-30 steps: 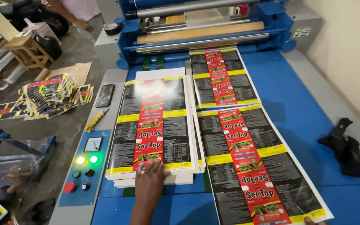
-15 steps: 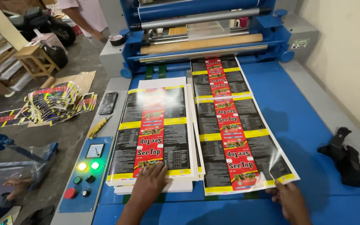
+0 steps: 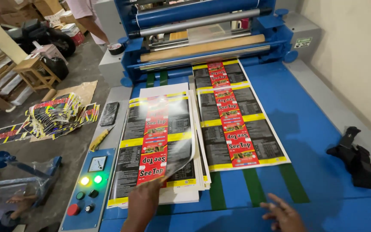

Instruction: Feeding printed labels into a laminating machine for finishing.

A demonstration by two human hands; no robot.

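Left hand [image 3: 144, 202]: fingers pinching the top printed sheet [image 3: 157, 139], near corner lifted.
Sheet axis: bottom-to-top of frame, toward the rollers [image 3: 198, 47].
Right hand [image 3: 284, 212]: lower right, fingers spread, empty.

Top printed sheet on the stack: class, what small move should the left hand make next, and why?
Probably lift the top sheet clear: the left hand pinches its curled near corner, the right hand hovers free, and blue table lies bare behind the fed sheet.
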